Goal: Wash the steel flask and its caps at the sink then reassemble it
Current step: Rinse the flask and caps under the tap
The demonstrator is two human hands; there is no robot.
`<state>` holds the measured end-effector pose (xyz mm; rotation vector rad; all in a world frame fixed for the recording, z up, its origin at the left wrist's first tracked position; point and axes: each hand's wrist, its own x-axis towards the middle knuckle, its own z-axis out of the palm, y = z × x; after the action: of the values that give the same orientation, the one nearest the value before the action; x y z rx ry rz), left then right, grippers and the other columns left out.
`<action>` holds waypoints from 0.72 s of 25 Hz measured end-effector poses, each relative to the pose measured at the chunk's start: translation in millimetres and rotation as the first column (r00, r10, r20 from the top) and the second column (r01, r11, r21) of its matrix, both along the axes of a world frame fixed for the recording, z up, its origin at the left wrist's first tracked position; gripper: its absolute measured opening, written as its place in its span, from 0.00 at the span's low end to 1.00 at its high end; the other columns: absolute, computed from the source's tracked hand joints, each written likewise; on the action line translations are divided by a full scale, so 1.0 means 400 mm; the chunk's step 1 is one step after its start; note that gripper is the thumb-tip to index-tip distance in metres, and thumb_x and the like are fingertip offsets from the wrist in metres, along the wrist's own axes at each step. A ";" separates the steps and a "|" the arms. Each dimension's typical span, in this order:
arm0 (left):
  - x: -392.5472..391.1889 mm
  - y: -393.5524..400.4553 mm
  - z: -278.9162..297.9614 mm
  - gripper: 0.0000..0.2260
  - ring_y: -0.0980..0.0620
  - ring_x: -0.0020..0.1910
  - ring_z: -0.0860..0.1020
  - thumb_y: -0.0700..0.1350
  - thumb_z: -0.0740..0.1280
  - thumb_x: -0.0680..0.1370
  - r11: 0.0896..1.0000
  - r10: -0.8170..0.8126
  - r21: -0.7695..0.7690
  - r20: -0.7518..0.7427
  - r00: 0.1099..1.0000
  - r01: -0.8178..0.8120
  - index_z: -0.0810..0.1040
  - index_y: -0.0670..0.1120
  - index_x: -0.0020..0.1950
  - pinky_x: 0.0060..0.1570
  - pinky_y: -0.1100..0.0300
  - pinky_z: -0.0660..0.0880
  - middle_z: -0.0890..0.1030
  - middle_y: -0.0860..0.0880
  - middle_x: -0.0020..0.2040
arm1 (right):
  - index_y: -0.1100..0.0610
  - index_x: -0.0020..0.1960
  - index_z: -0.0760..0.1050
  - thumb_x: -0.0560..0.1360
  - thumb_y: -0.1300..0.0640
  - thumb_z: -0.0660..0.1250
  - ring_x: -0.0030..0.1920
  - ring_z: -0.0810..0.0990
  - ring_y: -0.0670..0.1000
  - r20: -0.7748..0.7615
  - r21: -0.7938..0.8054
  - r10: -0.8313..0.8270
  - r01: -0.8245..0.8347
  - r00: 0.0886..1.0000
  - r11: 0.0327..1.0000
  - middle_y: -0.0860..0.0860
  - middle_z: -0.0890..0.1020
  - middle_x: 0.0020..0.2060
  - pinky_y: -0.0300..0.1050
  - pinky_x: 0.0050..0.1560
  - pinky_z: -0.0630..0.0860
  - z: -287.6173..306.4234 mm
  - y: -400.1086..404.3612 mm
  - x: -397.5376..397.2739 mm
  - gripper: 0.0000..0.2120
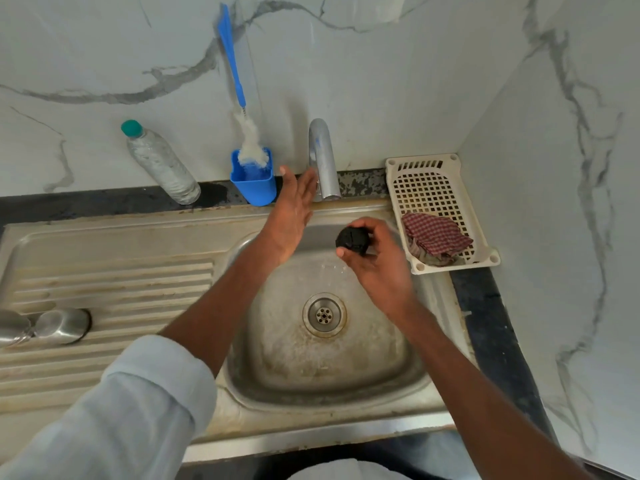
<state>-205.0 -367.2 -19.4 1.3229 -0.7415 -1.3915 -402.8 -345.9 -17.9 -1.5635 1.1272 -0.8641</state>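
My right hand (377, 261) pinches the black inner cap (352, 240) by its rim; light, rigid, probably slick when wet. My left hand (292, 216), fingers straight, reaches toward the tap (323, 161).

Two bare forearms, left arm wore a pale blue-grey sleeve (138, 403) rolled up below the elbow, cuff folded thick, right arm showed no sleeve, fabric plain and unmarked

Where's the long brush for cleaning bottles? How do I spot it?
Find the steel tap behind the sink. Just left of it stands a blue cup. The bottle brush stands in that cup, leaning on the wall: white bristles, long blue handle, taller than everything nearby.
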 end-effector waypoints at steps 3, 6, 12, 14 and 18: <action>-0.011 0.076 -0.024 0.34 0.59 0.81 0.62 0.70 0.42 0.84 0.996 0.078 0.026 0.109 0.991 -0.081 0.59 0.56 0.85 0.75 0.49 0.58 0.66 0.58 0.82 | 0.56 0.67 0.72 0.78 0.57 0.74 0.56 0.82 0.48 -0.051 -0.178 -0.118 0.107 0.992 0.978 0.49 0.80 0.58 0.38 0.54 0.79 -0.060 0.053 0.014 0.20; -0.039 0.202 -0.082 0.33 0.56 0.79 0.67 0.69 0.50 0.84 0.961 0.232 0.122 0.141 0.962 -0.249 0.67 0.51 0.82 0.80 0.43 0.59 0.72 0.54 0.78 | 0.50 0.56 0.78 0.71 0.49 0.79 0.51 0.86 0.53 -0.469 0.431 0.116 0.112 0.875 0.895 0.52 0.85 0.55 0.47 0.53 0.83 -0.255 0.120 0.004 0.17; -0.018 0.409 -0.179 0.26 0.55 0.66 0.79 0.73 0.62 0.73 0.903 0.335 0.176 0.281 0.899 -0.392 0.83 0.57 0.60 0.75 0.43 0.70 0.85 0.54 0.61 | 0.48 0.54 0.80 0.65 0.60 0.82 0.53 0.80 0.44 -0.292 0.350 0.104 0.005 0.951 0.937 0.45 0.83 0.53 0.32 0.52 0.74 -0.242 0.178 -0.007 0.21; -0.011 0.467 -0.179 0.22 0.54 0.64 0.80 0.67 0.64 0.80 0.888 0.358 0.147 0.376 0.855 -0.436 0.82 0.55 0.66 0.72 0.44 0.73 0.84 0.53 0.63 | 0.48 0.57 0.80 0.68 0.65 0.80 0.57 0.80 0.43 -0.158 0.312 0.116 -0.062 0.981 0.948 0.45 0.82 0.57 0.28 0.54 0.72 -0.200 0.188 0.010 0.22; 0.049 0.575 -0.204 0.23 0.45 0.76 0.71 0.58 0.61 0.84 0.924 0.242 -0.020 0.805 0.543 -0.382 0.76 0.47 0.74 0.77 0.43 0.66 0.76 0.46 0.74 | 0.44 0.59 0.80 0.73 0.61 0.73 0.54 0.80 0.46 0.071 0.389 0.007 -0.034 0.997 0.921 0.50 0.82 0.55 0.42 0.57 0.76 -0.123 0.227 0.063 0.18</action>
<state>-185.6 -137.1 -101.0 2.1374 -0.9089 -0.4987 -377.4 -255.2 -67.2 -1.2043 1.1499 -0.6253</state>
